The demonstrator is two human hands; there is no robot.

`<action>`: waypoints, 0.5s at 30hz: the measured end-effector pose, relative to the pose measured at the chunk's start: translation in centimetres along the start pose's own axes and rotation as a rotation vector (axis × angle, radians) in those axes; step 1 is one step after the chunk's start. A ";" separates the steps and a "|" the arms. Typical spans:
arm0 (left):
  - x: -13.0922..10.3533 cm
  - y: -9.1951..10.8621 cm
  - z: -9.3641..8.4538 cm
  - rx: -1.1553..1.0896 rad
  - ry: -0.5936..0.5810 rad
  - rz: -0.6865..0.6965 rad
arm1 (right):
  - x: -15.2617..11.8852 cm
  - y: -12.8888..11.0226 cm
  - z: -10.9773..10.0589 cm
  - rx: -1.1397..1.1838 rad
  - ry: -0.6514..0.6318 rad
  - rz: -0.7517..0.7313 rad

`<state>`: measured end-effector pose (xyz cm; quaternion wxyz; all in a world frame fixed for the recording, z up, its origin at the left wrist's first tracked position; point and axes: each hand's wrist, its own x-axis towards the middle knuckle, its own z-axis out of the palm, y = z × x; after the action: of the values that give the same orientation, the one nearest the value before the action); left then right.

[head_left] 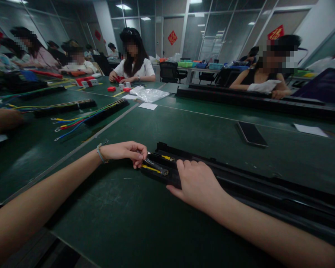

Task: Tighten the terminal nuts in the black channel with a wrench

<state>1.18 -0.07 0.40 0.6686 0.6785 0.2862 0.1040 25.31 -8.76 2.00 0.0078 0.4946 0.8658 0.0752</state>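
My left hand (134, 153), with a light bracelet at the wrist, is closed around the handle of a dark metal wrench (154, 164). The wrench's ring end rests at a fastener inside the near end of a long black housing (240, 183). Beside the wrench lie a yellow-sleeved cable lug (166, 158) and a yellow wire (152, 169). My right hand (197, 181) grips the housing from above, its thumb on the near side and its fingers over the channel. What lies under that palm is hidden.
Wire bundles with ring lugs (69, 122) lie to the left, near another person's hand (2, 121). A phone (252, 134) and paper (310, 130) lie beyond the housing. Farther back are another long black housing (226, 98), a plastic bag (150, 95) and seated people.
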 end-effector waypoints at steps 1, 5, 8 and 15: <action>0.0 0.0 0.0 0.002 0.000 0.001 | 0.0 0.0 0.0 -0.002 -0.002 -0.001; 0.0 0.0 0.0 0.006 0.001 0.003 | 0.0 0.0 0.1 -0.003 0.002 0.001; 0.0 0.0 0.1 0.002 0.004 0.002 | 0.0 0.0 0.2 0.004 0.005 0.003; 0.0 0.0 0.0 -0.003 0.002 0.005 | 0.0 0.0 0.0 0.001 0.007 -0.004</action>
<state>1.21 -0.10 0.42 0.6692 0.6779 0.2850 0.1069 25.32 -8.79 1.96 0.0047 0.4924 0.8669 0.0768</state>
